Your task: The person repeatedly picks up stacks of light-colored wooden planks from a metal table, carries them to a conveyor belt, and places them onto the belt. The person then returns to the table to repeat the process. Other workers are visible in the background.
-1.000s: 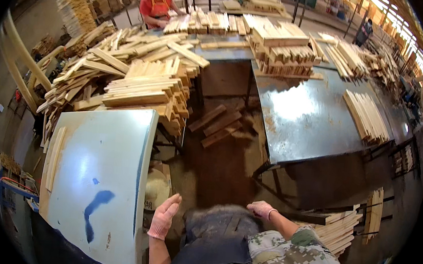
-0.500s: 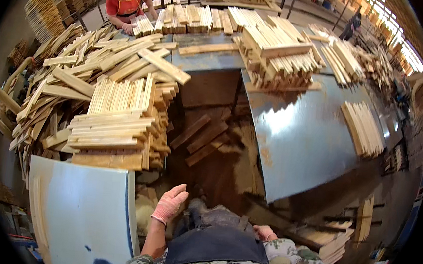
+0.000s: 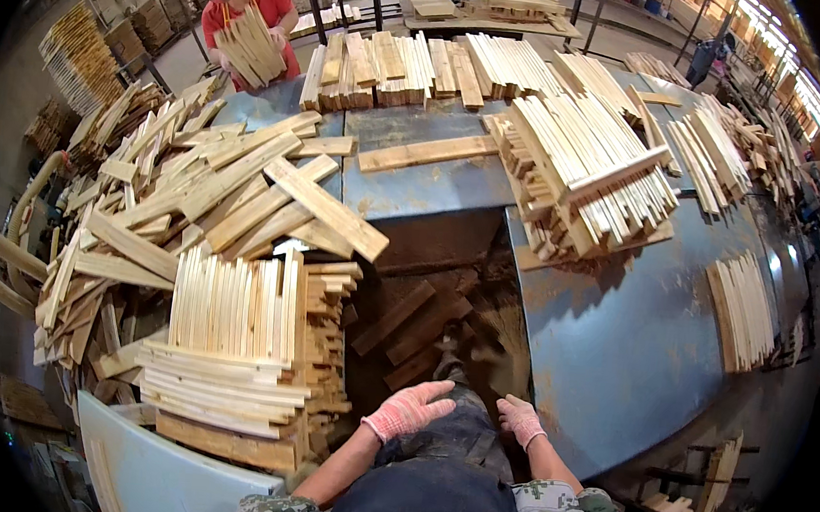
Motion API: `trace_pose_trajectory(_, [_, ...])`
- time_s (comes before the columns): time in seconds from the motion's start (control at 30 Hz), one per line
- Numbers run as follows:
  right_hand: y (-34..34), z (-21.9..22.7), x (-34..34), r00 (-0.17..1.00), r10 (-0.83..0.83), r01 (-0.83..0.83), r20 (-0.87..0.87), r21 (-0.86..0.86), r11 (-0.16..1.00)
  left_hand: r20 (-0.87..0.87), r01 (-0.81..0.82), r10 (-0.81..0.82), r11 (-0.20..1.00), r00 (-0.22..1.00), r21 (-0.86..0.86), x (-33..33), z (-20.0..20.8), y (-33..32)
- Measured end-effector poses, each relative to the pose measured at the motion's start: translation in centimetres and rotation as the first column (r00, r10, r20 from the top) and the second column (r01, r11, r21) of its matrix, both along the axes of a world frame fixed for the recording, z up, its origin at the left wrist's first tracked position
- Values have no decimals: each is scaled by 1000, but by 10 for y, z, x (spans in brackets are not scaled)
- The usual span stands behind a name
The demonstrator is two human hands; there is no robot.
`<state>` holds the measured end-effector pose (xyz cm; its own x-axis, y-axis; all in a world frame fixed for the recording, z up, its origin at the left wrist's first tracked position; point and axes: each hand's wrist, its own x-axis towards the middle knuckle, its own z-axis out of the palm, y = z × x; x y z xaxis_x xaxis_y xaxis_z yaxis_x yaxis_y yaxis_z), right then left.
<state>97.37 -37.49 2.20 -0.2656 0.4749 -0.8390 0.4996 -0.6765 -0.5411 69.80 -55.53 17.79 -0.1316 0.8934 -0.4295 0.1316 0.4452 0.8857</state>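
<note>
My left hand (image 3: 407, 410), in a pinkish knit glove, hovers over my lap with its fingers stretched out and nothing in it. Close to the right table's near edge is my right hand (image 3: 520, 421), gloved the same way, its fingers apart and empty. To the left of my left hand stands a crosswise stack of pale wooden strips (image 3: 232, 309). A second layered stack of wooden strips (image 3: 590, 174) rests ahead on the right-hand blue-grey table (image 3: 606, 339).
Loose boards (image 3: 195, 172) lie in a jumbled heap at the left, one jutting over the gap. Fallen boards (image 3: 395, 317) lie in that gap ahead of me. A bundle of strips (image 3: 741, 311) lies at the right. Across the table a co-worker (image 3: 256, 13) holds a wooden bundle.
Both my hands have come forward over my legs, the right one now in full view. The left stack appears lower and closer. The co-worker has lifted a bundle of wood.
</note>
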Motion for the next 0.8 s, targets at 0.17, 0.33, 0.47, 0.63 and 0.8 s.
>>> trace_pose_trajectory(0.17, [117, -27, -135, 928, 369, -369, 52, 262, 892, -42, -81, 77, 989, 996, -121, -81, -30, 83])
trace_pose_trajectory(0.33, [233, 61, -304, 796, 605, -524, -7, 492, 695, 45, -282, 288, 952, 956, -115, -166, 16, 183])
trace_pose_trajectory(0.47, [292, 112, -408, 699, 715, -603, -20, 521, 604, -21, -404, 404, 909, 914, -98, -228, 10, 252])
trace_pose_trajectory(0.63, [327, 111, -477, 645, 762, -644, -54, 497, 581, 190, -422, 427, 904, 884, -69, -266, 20, 320])
trace_pose_trajectory(0.8, [347, 88, -512, 619, 780, -680, -89, 438, 589, 202, -408, 429, 902, 880, -138, -309, -15, 353])
